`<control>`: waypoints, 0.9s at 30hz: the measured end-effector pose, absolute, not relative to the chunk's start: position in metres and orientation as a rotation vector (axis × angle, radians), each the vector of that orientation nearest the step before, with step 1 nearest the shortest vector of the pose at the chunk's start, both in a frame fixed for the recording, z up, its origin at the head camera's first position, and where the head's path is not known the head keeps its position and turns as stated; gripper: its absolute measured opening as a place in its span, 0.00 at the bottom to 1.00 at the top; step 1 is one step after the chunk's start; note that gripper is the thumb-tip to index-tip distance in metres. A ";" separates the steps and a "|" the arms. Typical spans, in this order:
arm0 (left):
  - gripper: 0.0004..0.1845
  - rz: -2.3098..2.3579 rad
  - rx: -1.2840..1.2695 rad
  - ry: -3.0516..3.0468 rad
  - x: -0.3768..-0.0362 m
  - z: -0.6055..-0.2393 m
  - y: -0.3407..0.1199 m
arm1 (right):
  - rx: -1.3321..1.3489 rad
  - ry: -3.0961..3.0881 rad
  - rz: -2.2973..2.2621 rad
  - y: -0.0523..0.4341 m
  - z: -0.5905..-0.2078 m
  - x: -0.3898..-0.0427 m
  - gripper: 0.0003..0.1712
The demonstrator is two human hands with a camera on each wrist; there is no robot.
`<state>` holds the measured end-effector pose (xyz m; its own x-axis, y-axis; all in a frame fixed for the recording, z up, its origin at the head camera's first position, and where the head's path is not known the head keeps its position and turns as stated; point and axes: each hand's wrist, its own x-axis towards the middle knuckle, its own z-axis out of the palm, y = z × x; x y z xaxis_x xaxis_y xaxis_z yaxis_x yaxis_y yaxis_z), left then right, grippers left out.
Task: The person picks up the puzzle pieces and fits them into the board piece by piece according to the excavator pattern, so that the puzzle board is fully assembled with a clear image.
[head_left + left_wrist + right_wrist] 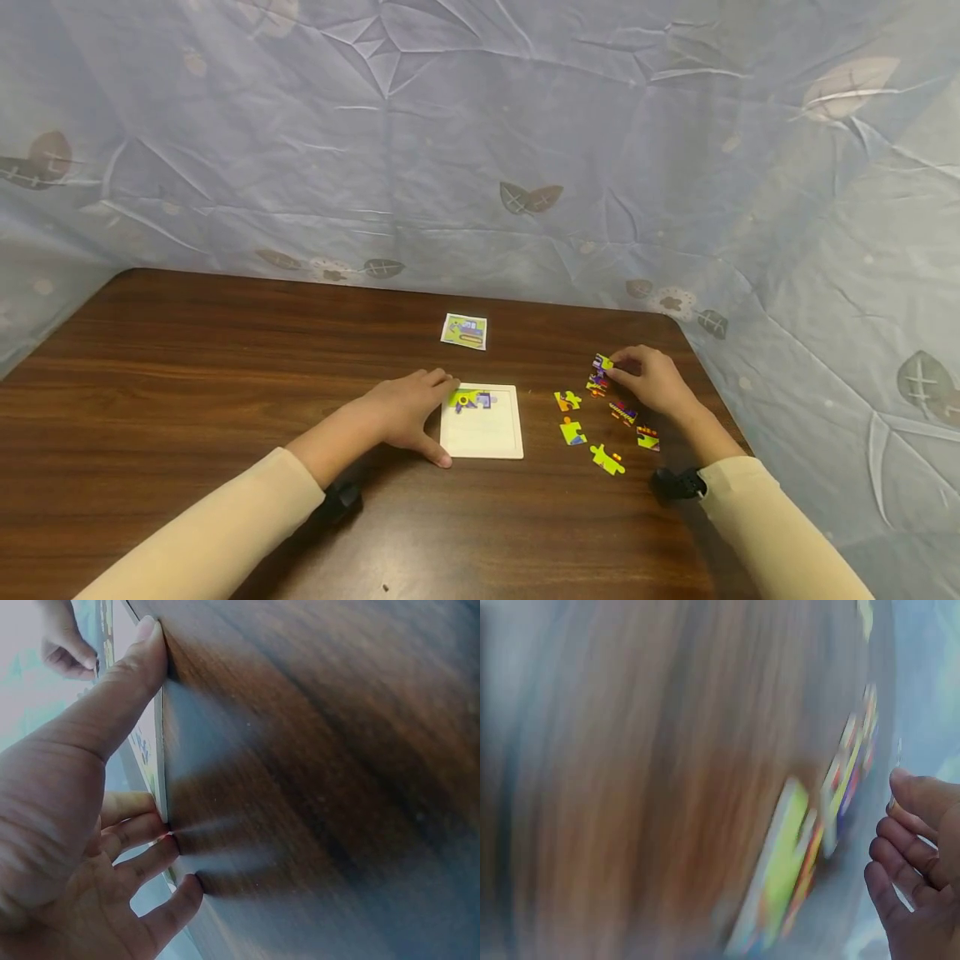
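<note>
A white square puzzle tray lies on the table, with joined pieces in green and purple along its top edge. My left hand rests at the tray's left side, fingers near the upper corner and thumb by the lower one. In the left wrist view the thumb touches the tray's edge, and other fingertips meet the table. To the right, my right hand pinches a green and purple puzzle piece between thumb and fingers. Seen from the right wrist, that piece is edge-on and mostly hidden.
Several loose puzzle pieces lie between the tray and my right hand, with another piece closer to me. Behind the tray lies a small picture card of a digger. A patterned cloth hangs behind the brown table.
</note>
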<state>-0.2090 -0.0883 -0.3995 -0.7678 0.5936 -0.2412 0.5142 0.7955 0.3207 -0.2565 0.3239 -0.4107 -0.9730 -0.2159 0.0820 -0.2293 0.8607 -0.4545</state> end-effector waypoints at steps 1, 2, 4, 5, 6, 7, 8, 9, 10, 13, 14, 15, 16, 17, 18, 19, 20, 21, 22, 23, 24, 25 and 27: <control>0.64 0.336 0.844 2.654 -0.209 -0.399 -0.088 | 0.375 -2.991 0.739 0.318 -0.409 -0.256 0.15; 0.64 0.336 0.843 2.653 -0.209 -0.399 -0.088 | 0.399 -2.982 0.741 0.312 -0.408 -0.254 0.15; 0.64 0.335 0.840 2.654 -0.209 -0.399 -0.088 | 0.464 -2.964 0.746 0.299 -0.406 -0.252 0.15; 0.64 0.334 0.839 2.654 -0.209 -0.399 -0.088 | 0.505 -2.955 0.749 0.292 -0.405 -0.251 0.14; 0.64 0.334 0.839 2.654 -0.209 -0.399 -0.088 | 0.550 -2.949 0.749 0.286 -0.404 -0.249 0.14; 0.64 0.337 0.840 2.654 -0.208 -0.399 -0.088 | 0.599 -2.943 0.747 0.279 -0.404 -0.248 0.13; 0.64 0.338 0.841 2.653 -0.208 -0.399 -0.088 | 0.653 -2.938 0.745 0.271 -0.404 -0.246 0.13; 0.63 0.337 0.841 2.653 -0.208 -0.399 -0.089 | 0.702 -2.931 0.737 0.265 -0.404 -0.244 0.13; 0.63 0.337 0.840 2.653 -0.208 -0.399 -0.089 | 0.745 -2.928 0.737 0.258 -0.404 -0.242 0.13; 0.63 0.339 0.840 2.651 -0.207 -0.398 -0.089 | 0.846 -2.926 0.734 0.239 -0.405 -0.235 0.14; 0.63 0.338 0.840 2.650 -0.207 -0.397 -0.088 | 0.873 -2.928 0.730 0.233 -0.405 -0.233 0.14; 0.63 0.338 0.839 2.649 -0.207 -0.397 -0.088 | 0.893 -2.932 0.730 0.227 -0.405 -0.231 0.15; 0.63 0.339 0.839 2.649 -0.207 -0.397 -0.088 | 0.911 -2.940 0.727 0.222 -0.405 -0.229 0.15; 0.63 0.339 0.840 2.648 -0.207 -0.396 -0.088 | 0.931 -2.945 0.714 0.218 -0.406 -0.228 0.15; 0.63 0.337 0.841 2.648 -0.207 -0.396 -0.088 | 0.947 -2.952 0.698 0.214 -0.407 -0.226 0.15; 0.63 0.335 0.842 2.647 -0.207 -0.397 -0.088 | 0.966 -2.955 0.681 0.211 -0.407 -0.225 0.15; 0.63 0.333 0.843 2.646 -0.207 -0.397 -0.088 | 0.982 -2.955 0.666 0.208 -0.408 -0.224 0.15; 0.63 0.333 0.844 2.646 -0.207 -0.397 -0.088 | 0.992 -2.959 0.652 0.205 -0.409 -0.223 0.15; 0.63 0.332 0.847 2.645 -0.207 -0.397 -0.088 | 0.998 -2.960 0.638 0.203 -0.409 -0.222 0.15; 0.63 0.331 0.850 2.645 -0.207 -0.397 -0.088 | 1.003 -2.960 0.627 0.201 -0.410 -0.221 0.15; 0.63 0.329 0.852 2.646 -0.208 -0.397 -0.088 | 1.003 -2.962 0.621 0.200 -0.411 -0.220 0.15; 0.63 0.328 0.853 2.646 -0.208 -0.397 -0.088 | 1.003 -2.962 0.618 0.198 -0.412 -0.219 0.15; 0.63 0.329 0.856 2.647 -0.207 -0.397 -0.089 | 0.988 -2.968 0.609 0.196 -0.412 -0.218 0.16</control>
